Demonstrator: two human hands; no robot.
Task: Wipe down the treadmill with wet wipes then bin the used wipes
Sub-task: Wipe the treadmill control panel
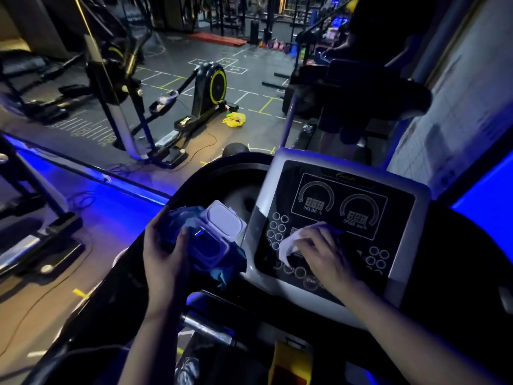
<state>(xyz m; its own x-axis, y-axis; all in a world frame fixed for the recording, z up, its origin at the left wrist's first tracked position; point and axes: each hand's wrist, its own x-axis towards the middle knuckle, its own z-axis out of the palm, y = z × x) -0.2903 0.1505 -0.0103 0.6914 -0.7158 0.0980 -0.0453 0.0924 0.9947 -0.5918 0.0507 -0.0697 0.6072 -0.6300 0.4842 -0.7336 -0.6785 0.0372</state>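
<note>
The treadmill console point(341, 201) fills the lower right, a grey-framed black panel with incline and speed dials and round buttons. My right hand point(323, 255) presses a white wet wipe point(288, 244) flat against the panel's lower middle, over the buttons. My left hand point(163, 252) grips a blue wet wipes pack point(200, 234) at the console's left side tray, and the pack's white flip lid point(226, 220) stands open. No bin is in view.
A metal handrail bar point(208, 329) crosses below the console. To the left stand an elliptical trainer point(122, 87) and a black-and-yellow air bike point(211, 87). A yellow bag point(234, 119) lies on the floor. A person point(369, 51) stands on the neighbouring treadmill at upper right.
</note>
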